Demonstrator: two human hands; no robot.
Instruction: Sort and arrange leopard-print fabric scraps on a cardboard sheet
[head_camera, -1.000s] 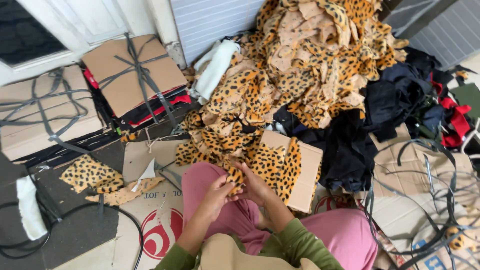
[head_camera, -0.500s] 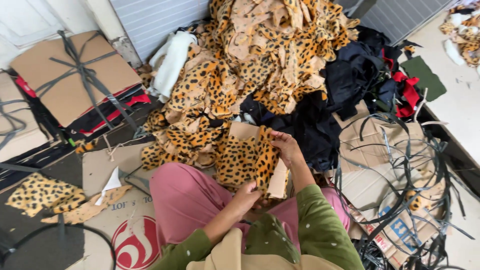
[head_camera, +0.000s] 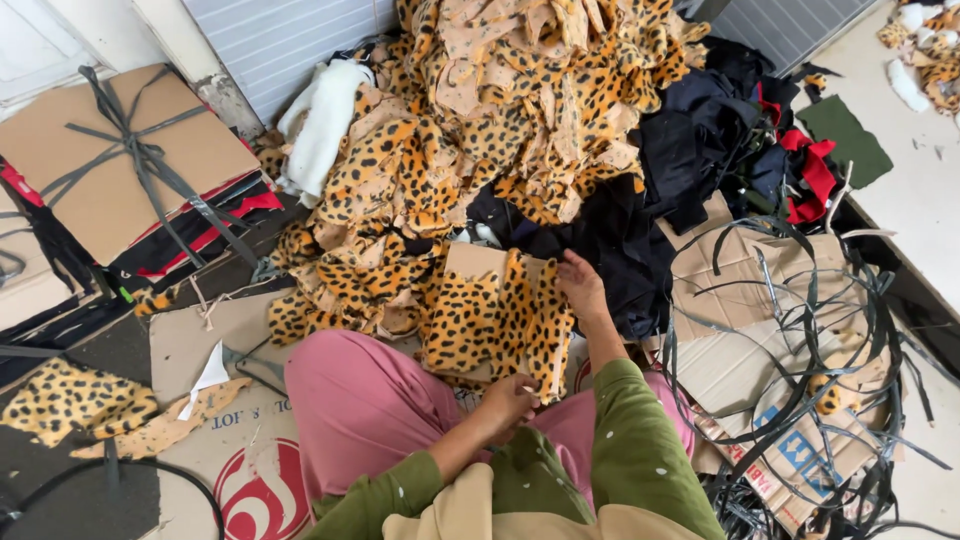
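Head view showed us seated on the floor in pink trousers (head_camera: 370, 400), with both hands on a leopard-print fabric piece (head_camera: 497, 318) laid over a cardboard sheet (head_camera: 474, 261) across our lap. Our left hand (head_camera: 508, 397) was closed in a pinch on the near edge of that fabric piece, close to our knee. Our right hand (head_camera: 581, 285) lay at its far upper corner, fingers curled over the cloth and pressing it to the cardboard. Just beyond rose a big heap of leopard-print scraps (head_camera: 520, 110), with a white roll of cloth (head_camera: 320, 125) against its left side and dark fabric (head_camera: 700, 150) to its right. Loose black strapping (head_camera: 800, 340) sprawled over flattened cartons at our right. A strapped cardboard bundle (head_camera: 120, 160) sat far left.
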